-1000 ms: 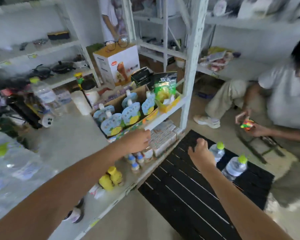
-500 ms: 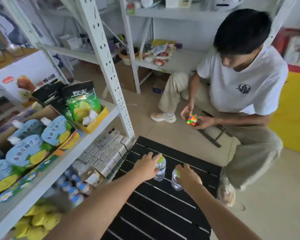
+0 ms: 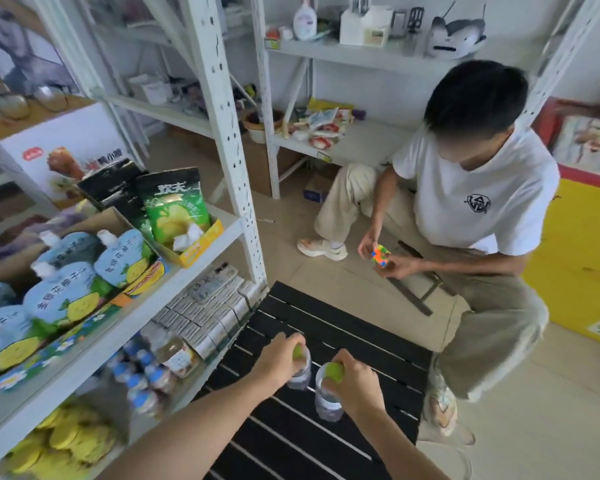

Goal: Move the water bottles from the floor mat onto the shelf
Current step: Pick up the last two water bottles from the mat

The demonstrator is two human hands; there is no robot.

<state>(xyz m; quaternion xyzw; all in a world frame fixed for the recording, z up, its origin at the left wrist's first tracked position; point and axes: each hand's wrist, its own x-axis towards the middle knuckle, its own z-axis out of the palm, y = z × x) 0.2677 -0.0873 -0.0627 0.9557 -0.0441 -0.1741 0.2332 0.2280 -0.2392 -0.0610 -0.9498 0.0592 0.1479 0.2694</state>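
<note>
Two small clear water bottles with green caps stand on the black slatted floor mat [image 3: 343,327]. My left hand [image 3: 280,358] is closed around the top of the left bottle [image 3: 300,374]. My right hand [image 3: 357,382] grips the neck of the right bottle [image 3: 326,403], its green cap showing between my fingers. Whether the bottles still touch the mat cannot be told. The white metal shelf [image 3: 187,271] stands just left of the mat.
The shelf holds blue drink pouches [image 3: 66,292], a green snack bag [image 3: 174,209], stacked small boxes [image 3: 208,313] and small bottles below. A person in a white shirt [image 3: 475,188] crouches beyond the mat with a colour cube [image 3: 381,255]. A yellow board [image 3: 582,265] stands at the right.
My view has swung from the shelf down to the mat. Both hands reached the bottles and closed on their tops; the right hand has shifted nearer with its bottle.
</note>
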